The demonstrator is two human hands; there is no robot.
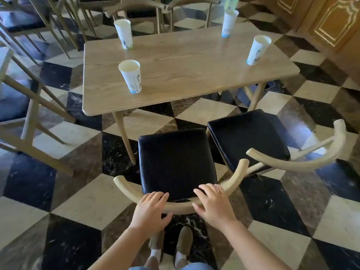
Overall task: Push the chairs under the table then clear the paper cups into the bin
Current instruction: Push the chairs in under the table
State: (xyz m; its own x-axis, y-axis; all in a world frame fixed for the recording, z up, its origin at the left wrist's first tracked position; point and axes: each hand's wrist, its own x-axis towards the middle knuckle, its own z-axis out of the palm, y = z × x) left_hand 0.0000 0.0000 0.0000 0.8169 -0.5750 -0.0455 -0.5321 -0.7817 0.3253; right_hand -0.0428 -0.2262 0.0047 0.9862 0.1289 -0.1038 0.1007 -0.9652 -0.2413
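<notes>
A wooden chair with a black seat stands in front of me, pulled out from the wooden table. My left hand and my right hand both lie over its curved backrest rail, fingers on top and thumbs on the near side. A second black-seated chair stands to the right, angled and also out from the table. Several white paper cups stand upright on the table: one near left, one far left, one at the right. No bin is in view.
More wooden chairs stand beyond the table and along the left. Wooden panelled doors fill the upper right. The floor is checkered marble. My shoes are just behind the near chair.
</notes>
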